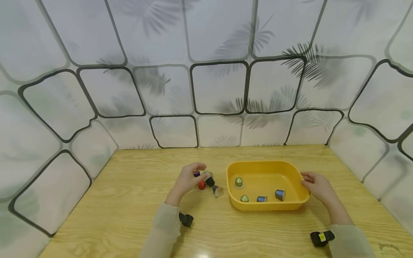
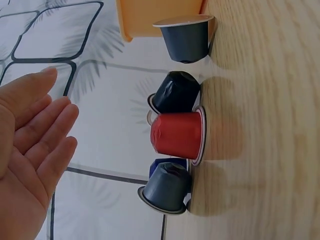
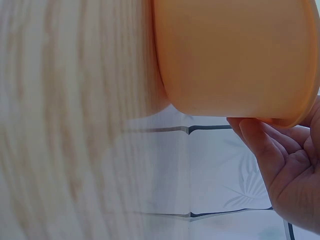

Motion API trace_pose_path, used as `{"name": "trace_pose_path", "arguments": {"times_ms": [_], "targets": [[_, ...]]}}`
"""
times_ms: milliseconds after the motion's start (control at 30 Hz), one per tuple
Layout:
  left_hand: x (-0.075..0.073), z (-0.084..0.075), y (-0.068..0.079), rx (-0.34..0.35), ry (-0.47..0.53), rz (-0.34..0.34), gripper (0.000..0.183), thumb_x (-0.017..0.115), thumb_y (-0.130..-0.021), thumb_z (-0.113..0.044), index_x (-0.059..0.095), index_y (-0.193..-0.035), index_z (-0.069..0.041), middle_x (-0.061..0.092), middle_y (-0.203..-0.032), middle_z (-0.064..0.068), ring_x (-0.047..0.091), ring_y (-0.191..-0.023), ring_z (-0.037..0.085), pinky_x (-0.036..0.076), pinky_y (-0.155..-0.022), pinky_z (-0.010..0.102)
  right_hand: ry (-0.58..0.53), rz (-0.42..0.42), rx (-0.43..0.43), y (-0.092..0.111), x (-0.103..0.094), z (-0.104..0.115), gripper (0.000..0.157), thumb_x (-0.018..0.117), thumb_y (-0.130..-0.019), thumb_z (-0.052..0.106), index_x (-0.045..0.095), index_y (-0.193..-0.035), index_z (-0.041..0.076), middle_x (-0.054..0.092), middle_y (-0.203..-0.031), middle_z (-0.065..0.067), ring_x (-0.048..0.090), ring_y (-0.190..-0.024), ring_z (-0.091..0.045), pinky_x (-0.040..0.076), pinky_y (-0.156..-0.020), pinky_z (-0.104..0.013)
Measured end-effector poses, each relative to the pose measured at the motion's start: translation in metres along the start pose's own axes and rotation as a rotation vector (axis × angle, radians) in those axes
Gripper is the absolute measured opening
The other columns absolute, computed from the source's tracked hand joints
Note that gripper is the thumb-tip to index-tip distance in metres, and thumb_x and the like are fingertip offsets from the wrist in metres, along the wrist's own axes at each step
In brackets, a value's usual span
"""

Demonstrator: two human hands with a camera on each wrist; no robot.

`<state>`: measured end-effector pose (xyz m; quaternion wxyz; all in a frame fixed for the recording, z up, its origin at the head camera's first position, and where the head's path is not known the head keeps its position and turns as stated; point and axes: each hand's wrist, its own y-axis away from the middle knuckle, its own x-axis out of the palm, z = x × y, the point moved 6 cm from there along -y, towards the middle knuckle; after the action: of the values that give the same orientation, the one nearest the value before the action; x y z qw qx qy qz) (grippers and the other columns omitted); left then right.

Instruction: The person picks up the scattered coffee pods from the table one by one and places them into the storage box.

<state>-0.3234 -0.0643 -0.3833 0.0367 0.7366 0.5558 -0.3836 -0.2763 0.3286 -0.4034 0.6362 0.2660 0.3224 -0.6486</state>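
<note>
In the head view my left hand [image 1: 188,179] hovers over a small cluster of coffee capsules, its fingers relaxed. The left wrist view shows it apart from them, holding nothing. That cluster has a red capsule [image 2: 177,135], a black capsule [image 2: 176,92], a blue capsule [image 2: 159,164] partly hidden behind a grey capsule [image 2: 167,187], and another grey capsule [image 2: 185,40] nearer the tray. At the right end of the yellow tray [image 1: 267,206], my right hand [image 1: 319,186] touches the outer wall below the rim with fairly straight fingers. Its thumb is hard to make out in the right wrist view.
Inside the tray lie a green capsule [image 1: 238,182], another green capsule [image 1: 244,198], a blue capsule [image 1: 280,194] and a second blue capsule [image 1: 261,199]. A patterned cloth wall [image 1: 219,89] encloses the wooden table [image 1: 129,200] at the back and sides.
</note>
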Motion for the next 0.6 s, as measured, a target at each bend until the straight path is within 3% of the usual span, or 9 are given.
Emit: {"name": "trace_pose_path", "arguments": {"times_ms": [133, 367, 600], "targets": [[0.001, 0.003, 0.001, -0.027, -0.061, 0.046, 0.031, 0.064, -0.082, -0.015, 0.058, -0.109, 0.0, 0.06, -0.105, 0.013, 0.056, -0.096, 0.027, 0.045, -0.082, 0.039, 0.002, -0.003, 0.001, 0.0, 0.0, -0.001, 0.042, 0.049, -0.089, 0.011, 0.041, -0.12, -0.016, 0.049, -0.11, -0.035, 0.048, -0.099, -0.045, 0.047, -0.074, -0.046], [0.011, 0.012, 0.004, -0.071, -0.13, 0.223, 0.031, 0.064, -0.082, -0.012, 0.059, -0.11, 0.002, 0.059, -0.106, 0.014, 0.055, -0.094, 0.026, 0.046, -0.079, 0.038, -0.001, -0.002, 0.009, 0.0, 0.001, -0.002, 0.042, 0.049, -0.089, 0.011, 0.041, -0.12, -0.015, 0.049, -0.11, -0.035, 0.049, -0.098, -0.045, 0.047, -0.074, -0.045], [0.016, 0.02, 0.006, -0.064, -0.175, 0.275, 0.033, 0.066, -0.08, -0.012, 0.059, -0.109, 0.002, 0.06, -0.103, 0.013, 0.055, -0.083, 0.023, 0.046, -0.073, 0.034, -0.006, -0.002, 0.0, 0.0, 0.002, -0.001, 0.042, 0.049, -0.089, 0.011, 0.041, -0.12, -0.016, 0.049, -0.11, -0.035, 0.049, -0.098, -0.045, 0.048, -0.073, -0.045]]}}
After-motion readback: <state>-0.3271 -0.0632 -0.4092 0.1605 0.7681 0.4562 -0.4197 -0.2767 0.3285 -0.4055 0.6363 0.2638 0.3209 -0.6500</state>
